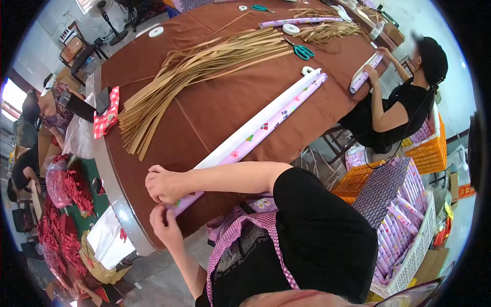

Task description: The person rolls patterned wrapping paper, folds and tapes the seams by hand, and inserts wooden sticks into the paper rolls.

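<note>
A long roll of pale purple printed wrapping paper (255, 132) lies slantwise across the brown-covered table, its white inner side showing along one edge. My right forearm crosses over its near end. My right hand (166, 185) is beside that end, fingers curled down and closed; what they hold is hidden. Just below, at the table's edge, my left hand (166, 227) has thumb and forefinger brought together close to the right fingertips and the roll's end. Whatever is pinched there is too small to make out.
Long flat tan strips (204, 66) lie in a bundle beyond the roll. Green-handled scissors (303, 51) and a white tape roll (291, 29) are farther back. A co-worker (409, 102) at the right handles another printed roll (365, 74). Crates (409, 256) of wrapped rolls stand at lower right.
</note>
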A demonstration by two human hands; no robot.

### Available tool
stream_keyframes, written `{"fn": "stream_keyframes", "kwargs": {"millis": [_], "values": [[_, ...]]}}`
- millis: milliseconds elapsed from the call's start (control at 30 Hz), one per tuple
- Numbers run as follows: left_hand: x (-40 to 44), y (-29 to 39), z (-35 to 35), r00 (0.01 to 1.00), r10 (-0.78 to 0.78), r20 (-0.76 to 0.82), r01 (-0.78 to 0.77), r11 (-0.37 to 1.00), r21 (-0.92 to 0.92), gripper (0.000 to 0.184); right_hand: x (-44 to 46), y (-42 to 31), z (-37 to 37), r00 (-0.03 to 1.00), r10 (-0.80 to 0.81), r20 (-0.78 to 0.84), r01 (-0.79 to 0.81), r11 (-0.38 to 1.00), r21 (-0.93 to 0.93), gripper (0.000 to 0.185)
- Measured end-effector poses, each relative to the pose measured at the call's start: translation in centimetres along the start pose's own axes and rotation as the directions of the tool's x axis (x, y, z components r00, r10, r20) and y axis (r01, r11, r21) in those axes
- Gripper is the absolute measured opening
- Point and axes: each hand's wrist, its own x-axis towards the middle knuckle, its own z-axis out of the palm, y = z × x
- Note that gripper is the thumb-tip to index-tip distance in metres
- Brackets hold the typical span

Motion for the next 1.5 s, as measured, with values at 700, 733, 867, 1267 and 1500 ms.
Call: {"fn": "stream_keyframes", "kwargs": {"millis": [700,733,867,1267,1500], "values": [[5.0,-1.0,-1.3,0.932,-0.273,0.236,0.331,0.909,-0.255,0.031,0.2,0.0,-1.2,0.993,0.027,-0.116,-0.013,0.993,0.121,0.007],[5.0,-1.0,-1.4,0.919,-0.300,0.255,0.363,0.896,-0.257,0.031,0.2,-0.1,-1.2,0.994,0.034,-0.105,-0.018,0.988,0.153,0.006],[5.3,-1.7,-1.6,0.910,-0.296,0.292,0.380,0.877,-0.294,0.027,0.1,-0.3,-1.3,0.999,0.032,-0.020,-0.028,0.985,0.171,0.006],[5.4,-3.3,-2.5,0.901,-0.321,0.291,0.403,0.867,-0.294,0.034,0.6,0.7,-0.8,0.981,-0.080,-0.176,0.095,0.993,0.076,0.013],[5.1,-2.3,-2.1,0.961,-0.197,0.194,0.247,0.927,-0.281,0.033,0.7,1.2,-2.3,0.994,0.038,-0.098,-0.022,0.987,0.157,0.014]]}}
